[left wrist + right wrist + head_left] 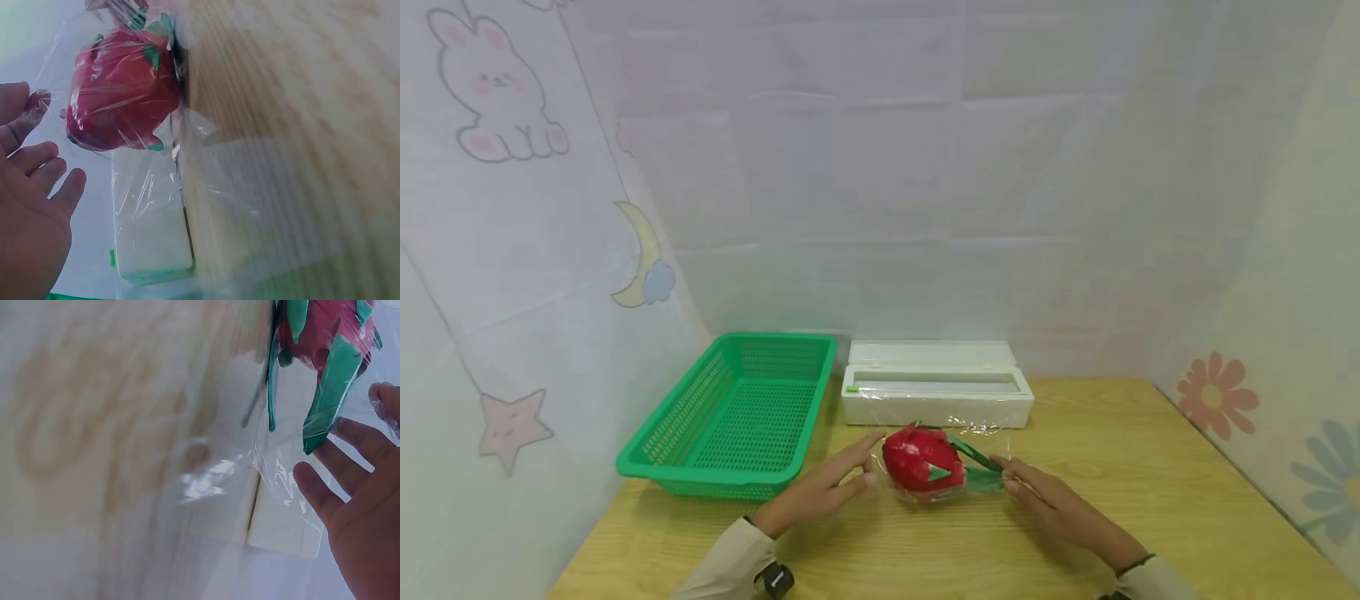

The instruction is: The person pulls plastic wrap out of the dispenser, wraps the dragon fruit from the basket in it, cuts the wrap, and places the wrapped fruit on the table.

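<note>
A red dragon fruit [922, 460] with green scales and long green leaf tips lies on its side in clear plastic wrap [44, 100], just above or on the wooden table. At its left end my left hand [823, 492] pinches the edge of the wrap, its other fingers spread apart in the left wrist view. My right hand [1063, 510] holds the wrap at the leafy end; in the right wrist view its straight lower fingers lie close to a green leaf tip [334, 390]. Crinkled film hangs below the fruit toward the table.
Behind the fruit stands a white wrap dispenser box [936, 408] with its lid raised and a small green tab at its left. A green slotted basket [730, 477] sits to the left. Printed cloth [880, 208] surrounds the wooden table [970, 558].
</note>
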The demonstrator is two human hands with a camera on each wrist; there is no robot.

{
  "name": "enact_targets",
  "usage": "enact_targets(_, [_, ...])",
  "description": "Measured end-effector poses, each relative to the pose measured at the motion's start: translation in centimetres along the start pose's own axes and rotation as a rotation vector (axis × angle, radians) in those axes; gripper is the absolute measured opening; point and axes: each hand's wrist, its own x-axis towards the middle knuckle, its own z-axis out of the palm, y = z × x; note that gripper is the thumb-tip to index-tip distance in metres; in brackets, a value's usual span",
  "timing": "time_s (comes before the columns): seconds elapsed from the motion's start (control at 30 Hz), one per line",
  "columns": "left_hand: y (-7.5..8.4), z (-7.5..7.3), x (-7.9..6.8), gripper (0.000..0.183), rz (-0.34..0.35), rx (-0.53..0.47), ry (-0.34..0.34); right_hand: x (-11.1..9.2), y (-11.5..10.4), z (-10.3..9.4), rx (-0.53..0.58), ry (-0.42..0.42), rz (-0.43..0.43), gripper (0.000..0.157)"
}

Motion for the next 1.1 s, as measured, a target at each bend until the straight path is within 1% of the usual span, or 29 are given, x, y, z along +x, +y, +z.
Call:
enact_targets(0.03, [0.0, 0.0, 0.3, 0.052, -0.005, -0.007, -0.006, 0.0, 0.0, 0.0, 0.002, -0.001, -0.001, 0.012])
enact_targets(0.07, [0.0, 0.0, 0.6, 0.053, -0.016, -0.022, -0.016, 0.0, 0.0, 0.0, 0.001, -0.005, -0.002, 0.012])
enact_targets(0.2, [-0.2, 0.0, 1.3, 0.053, 0.001, -0.029, -0.033, 0.0, 0.0, 0.1, -0.006, -0.008, -0.005, 0.012])
enact_targets(0.23, [-0.2, 0.0, 1.4, 0.046, 0.002, -0.032, -0.034, 0.0, 0.0, 0.1, -0.002, -0.01, -0.008, 0.012])
enact_targets(0.27, [-0.3, 0.0, 1.5, 0.052, -0.007, -0.035, -0.037, 0.0, 0.0, 0.2, 0.002, -0.011, -0.012, 0.013])
enact_targets(0.33, [-0.3, 0.1, 1.5, 0.05, -0.011, -0.036, -0.039, 0.0, -0.1, 0.2, 0.006, -0.01, -0.024, 0.013])
enact_targets(0.43, [-0.3, 0.2, 1.5, 0.049, -0.044, -0.036, -0.043, 0.0, -0.1, 0.2, 0.0, -0.011, -0.029, 0.014])
enact_targets(0.47, [-0.2, 0.2, 1.4, 0.053, -0.059, -0.038, -0.042, 0.0, -0.1, 0.2, -0.005, -0.007, -0.03, 0.014])
enact_targets(0.57, [-0.1, 0.4, 1.2, 0.048, -0.079, -0.035, -0.016, -0.1, 0.0, 0.1, -0.023, 0.003, -0.032, 0.014])
enact_targets(0.6, [-0.1, 0.5, 1.1, 0.043, -0.073, -0.035, -0.002, -0.1, 0.0, 0.1, -0.027, 0.011, -0.037, 0.014])
enact_targets(0.73, [-0.1, 1.0, 0.8, 0.021, -0.031, -0.047, 0.058, -0.3, -0.1, 0.0, -0.023, 0.044, -0.051, 0.014])
enact_targets(0.8, [-0.2, 1.2, 0.7, 0.016, 0.003, -0.069, 0.09, -0.3, -0.2, 0.0, -0.009, 0.064, -0.054, 0.014])
enact_targets(0.87, [-0.3, 1.5, 0.7, 0.016, 0.015, -0.109, 0.123, -0.3, -0.3, 0.0, 0.004, 0.08, -0.065, 0.015])
enact_targets(0.93, [-0.3, 1.6, 0.8, 0.016, 0.011, -0.191, 0.157, -0.1, -0.4, -0.1, 0.026, 0.096, -0.077, 0.016])
enact_targets(1.07, [-0.2, 1.5, 1.3, 0.019, -0.052, -0.374, 0.206, 0.6, -0.5, -0.5, 0.073, 0.133, -0.11, 0.017])
enact_targets(1.1, [-0.3, 1.5, 1.5, 0.02, -0.064, -0.406, 0.216, 0.8, -0.4, -0.6, 0.079, 0.143, -0.115, 0.017])
